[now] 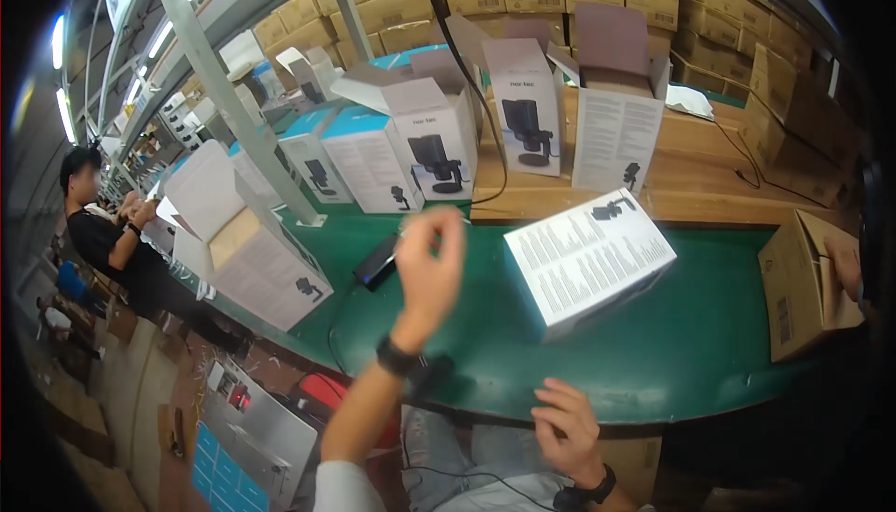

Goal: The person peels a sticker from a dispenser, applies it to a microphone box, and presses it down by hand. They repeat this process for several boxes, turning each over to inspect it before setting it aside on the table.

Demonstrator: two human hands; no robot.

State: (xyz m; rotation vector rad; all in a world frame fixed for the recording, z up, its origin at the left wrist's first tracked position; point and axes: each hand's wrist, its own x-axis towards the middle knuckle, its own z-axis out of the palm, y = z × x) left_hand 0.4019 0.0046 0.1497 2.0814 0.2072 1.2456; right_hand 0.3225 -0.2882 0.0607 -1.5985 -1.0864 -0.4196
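My left hand point(431, 260) is raised over the green tabletop, its fingers curled together and somewhat blurred; what they hold, if anything, I cannot make out. Just left of it lies a small black device point(376, 263) with a cable. A white printed box point(590, 255) with a picture of a microphone lies on the table to the right, apart from both hands. My right hand point(567, 426) hovers near the table's front edge below that box, fingers apart and loosely bent, holding nothing.
Open-flapped microphone boxes point(616, 129) stand along the back, and another open box point(266, 255) stands at left. At the right edge another person's hand point(845, 267) touches a brown carton point(793, 279). A metal post point(224, 92) rises at left. A person point(107, 232) stands beyond.
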